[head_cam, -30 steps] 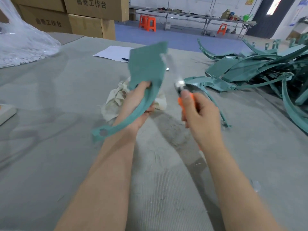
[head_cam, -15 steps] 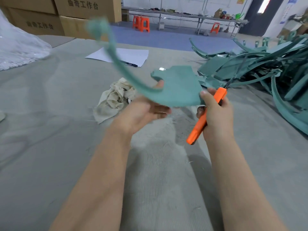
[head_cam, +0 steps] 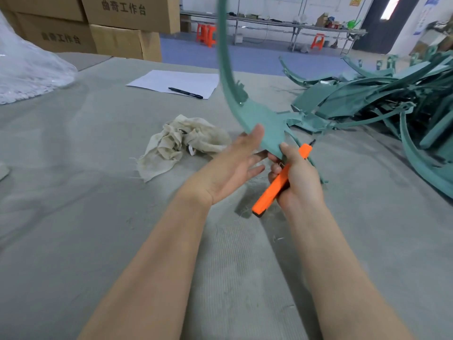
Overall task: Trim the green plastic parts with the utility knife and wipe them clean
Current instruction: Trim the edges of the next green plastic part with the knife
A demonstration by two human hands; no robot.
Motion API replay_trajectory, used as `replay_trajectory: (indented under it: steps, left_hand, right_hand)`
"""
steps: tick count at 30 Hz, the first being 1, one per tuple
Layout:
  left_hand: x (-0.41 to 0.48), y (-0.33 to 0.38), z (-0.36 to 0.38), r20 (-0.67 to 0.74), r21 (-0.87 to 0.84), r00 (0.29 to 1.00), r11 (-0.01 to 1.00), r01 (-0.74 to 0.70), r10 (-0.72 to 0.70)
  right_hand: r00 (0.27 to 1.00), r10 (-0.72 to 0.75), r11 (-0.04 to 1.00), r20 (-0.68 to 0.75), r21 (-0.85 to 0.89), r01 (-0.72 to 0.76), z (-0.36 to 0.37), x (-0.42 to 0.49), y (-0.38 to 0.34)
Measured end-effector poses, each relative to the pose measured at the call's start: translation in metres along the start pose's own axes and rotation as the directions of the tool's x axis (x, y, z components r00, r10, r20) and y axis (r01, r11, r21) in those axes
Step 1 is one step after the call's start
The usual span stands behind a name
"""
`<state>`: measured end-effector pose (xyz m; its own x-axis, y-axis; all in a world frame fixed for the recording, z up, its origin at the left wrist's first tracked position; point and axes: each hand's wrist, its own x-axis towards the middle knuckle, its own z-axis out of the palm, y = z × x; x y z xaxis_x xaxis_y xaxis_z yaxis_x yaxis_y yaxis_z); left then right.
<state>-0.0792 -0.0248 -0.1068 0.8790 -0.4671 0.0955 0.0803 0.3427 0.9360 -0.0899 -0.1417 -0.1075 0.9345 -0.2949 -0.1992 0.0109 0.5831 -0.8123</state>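
The right grip (head_cam: 296, 177) is curling round the orange utility knife (head_cam: 272, 190), blade end pointing away and up, while its thumb is pinching the narrow tip of the green part (head_cam: 264, 121) against the handle. The left grip (head_cam: 230, 168), just beside it, is lying palm up with fingers straight and spread, only its thumb touching the part's wide flat end; half a second ago those fingers were cupping the part from beneath. The part itself is turning: its long curved arm, which was sweeping off beyond the left grip, is now rising almost upright above both grips and running out of the top of the view. The knife is sitting at much the same slant as before. Beyond the left grip a crumpled cloth (head_cam: 181, 143) is lying on the counter (head_cam: 98, 192), with a sheet of paper (head_cam: 176, 82) and a pen (head_cam: 185, 93) farther off. Past the right grip the pile of green parts (head_cam: 380, 101) is sprawling.
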Motion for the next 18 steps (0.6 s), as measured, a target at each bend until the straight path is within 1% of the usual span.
replay_trajectory:
  steps: [1, 2, 3, 5, 6, 8, 10, 11, 13, 15, 18]
  left_hand:
    - [0.001, -0.002, 0.004, -0.085, 0.041, 0.996, 0.999, -0.011, 0.014]
    - [0.003, -0.003, 0.006, -0.173, 0.046, 0.984, 0.999, -0.029, 0.037]
    - [0.004, -0.004, 0.005, -0.251, -0.009, 0.967, 0.999, -0.05, 0.046]
    - [0.005, -0.004, 0.002, -0.349, -0.222, 0.937, 0.969, -0.108, 0.025]
    - [0.005, -0.004, 0.0, -0.375, -0.304, 0.927, 0.943, -0.137, 0.014]
    - [0.006, -0.003, -0.004, -0.427, -0.376, 0.904, 0.908, -0.184, 0.007]
    - [0.006, -0.001, -0.008, -0.461, -0.426, 0.887, 0.878, -0.218, -0.004]
    - [0.005, 0.002, -0.01, -0.47, -0.464, 0.882, 0.856, -0.228, -0.02]
    - [0.003, 0.007, -0.013, -0.475, -0.508, 0.878, 0.832, -0.223, -0.054]
    - [0.0, 0.01, -0.016, -0.461, -0.521, 0.885, 0.828, -0.208, -0.068]
    - [-0.002, 0.012, -0.018, -0.386, -0.532, 0.92, 0.83, -0.167, -0.062]
  right_hand:
    - [0.999, -0.051, 0.997, 0.016, -0.054, 0.052, 0.001, -0.001, 0.002]
    - [0.993, -0.111, 0.985, 0.038, -0.13, 0.115, 0.001, -0.001, 0.004]
    - [0.983, -0.169, 0.96, 0.067, -0.214, 0.18, 0.001, -0.001, 0.006]
    - [0.961, -0.236, 0.899, 0.141, -0.343, 0.271, 0.002, -0.002, 0.009]
    - [0.952, -0.242, 0.875, 0.188, -0.382, 0.298, 0.002, -0.003, 0.009]
    - [0.93, -0.235, 0.833, 0.282, -0.434, 0.342, 0.004, -0.007, 0.01]
    - [0.909, -0.259, 0.792, 0.327, -0.466, 0.394, 0.005, -0.009, 0.009]
    - [0.901, -0.298, 0.769, 0.316, -0.48, 0.422, 0.004, -0.009, 0.008]
    - [0.882, -0.398, 0.711, 0.252, -0.522, 0.47, 0.0, -0.006, 0.001]
    - [0.856, -0.482, 0.646, 0.188, -0.584, 0.491, -0.008, 0.0, -0.006]
    - [0.833, -0.532, 0.591, 0.154, -0.637, 0.495, -0.014, 0.006, -0.009]
